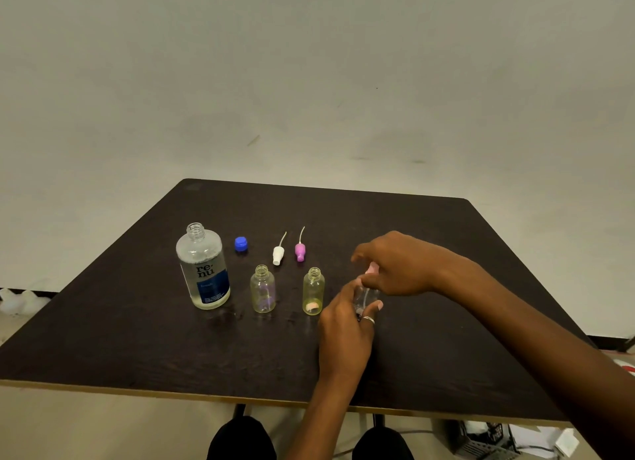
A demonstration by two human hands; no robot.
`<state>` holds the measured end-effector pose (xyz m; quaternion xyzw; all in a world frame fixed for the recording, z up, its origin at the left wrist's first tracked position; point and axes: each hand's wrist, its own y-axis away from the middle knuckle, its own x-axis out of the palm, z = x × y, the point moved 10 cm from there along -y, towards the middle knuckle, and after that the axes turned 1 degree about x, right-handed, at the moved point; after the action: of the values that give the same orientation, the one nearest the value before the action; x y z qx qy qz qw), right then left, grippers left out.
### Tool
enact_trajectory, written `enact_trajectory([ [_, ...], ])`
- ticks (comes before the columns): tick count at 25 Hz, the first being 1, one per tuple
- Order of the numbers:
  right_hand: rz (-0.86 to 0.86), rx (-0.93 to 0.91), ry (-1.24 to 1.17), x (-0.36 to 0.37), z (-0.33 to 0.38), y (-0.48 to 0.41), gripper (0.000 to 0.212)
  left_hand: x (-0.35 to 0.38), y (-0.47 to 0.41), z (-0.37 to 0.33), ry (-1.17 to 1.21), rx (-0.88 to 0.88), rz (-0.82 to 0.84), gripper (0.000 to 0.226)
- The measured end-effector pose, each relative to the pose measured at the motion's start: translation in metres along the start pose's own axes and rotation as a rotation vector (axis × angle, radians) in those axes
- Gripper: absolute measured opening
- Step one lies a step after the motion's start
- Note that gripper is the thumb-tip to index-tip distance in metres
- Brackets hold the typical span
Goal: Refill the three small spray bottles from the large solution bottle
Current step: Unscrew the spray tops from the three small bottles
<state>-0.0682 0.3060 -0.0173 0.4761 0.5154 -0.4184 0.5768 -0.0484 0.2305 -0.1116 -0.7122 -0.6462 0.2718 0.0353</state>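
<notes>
Right hand: fingers curled over the pink spray top of the third small bottle; if your pinch slips, the top may jerk free and flick drops
Left hand: wrapped round that bottle's body; squeeze unevenly and it could tilt
Nearer open bottle: uncapped, just beside your left knuckles; a nudge could topple it into the farther open bottle
White spray head, purple spray head: lying loose behind; they may roll
Large solution bottle: open, well apart, blue cap beside it; its wide mouth may overshoot narrow necks
</notes>
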Motion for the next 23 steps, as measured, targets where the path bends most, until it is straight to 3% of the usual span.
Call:
enact_trajectory([
  [5,-0.088,0.107,0.095,-0.001,-0.008,-0.003,0.042,-0.004,0.0,-0.004,0.013,0.023,-0.019,0.028],
  [8,-0.061,0.04,0.084,0.003,-0.002,-0.003,0.025,-0.002,0.0,-0.001,0.015,0.013,-0.012,0.039],
  [10,-0.039,-0.019,0.047,0.002,0.003,-0.001,0.006,0.0,0.0,0.001,0.005,0.01,-0.004,0.038],
  [11,-0.029,-0.047,0.03,0.002,0.005,0.0,0.007,0.001,0.0,0.002,0.005,0.01,-0.001,0.036],
  [15,-0.027,-0.083,0.008,0.003,0.006,0.0,0.018,0.001,-0.001,0.003,0.01,-0.001,0.004,0.036],
  [18,-0.087,0.016,-0.006,-0.003,-0.004,-0.002,0.024,-0.001,-0.001,0.0,-0.003,0.001,-0.009,0.034],
  [21,-0.131,0.117,0.049,-0.002,-0.01,-0.003,0.048,0.0,-0.001,0.001,0.016,-0.004,0.006,0.029],
  [23,-0.127,0.126,0.066,0.002,-0.008,-0.003,0.047,0.001,-0.001,0.002,0.019,-0.005,0.009,0.032],
])
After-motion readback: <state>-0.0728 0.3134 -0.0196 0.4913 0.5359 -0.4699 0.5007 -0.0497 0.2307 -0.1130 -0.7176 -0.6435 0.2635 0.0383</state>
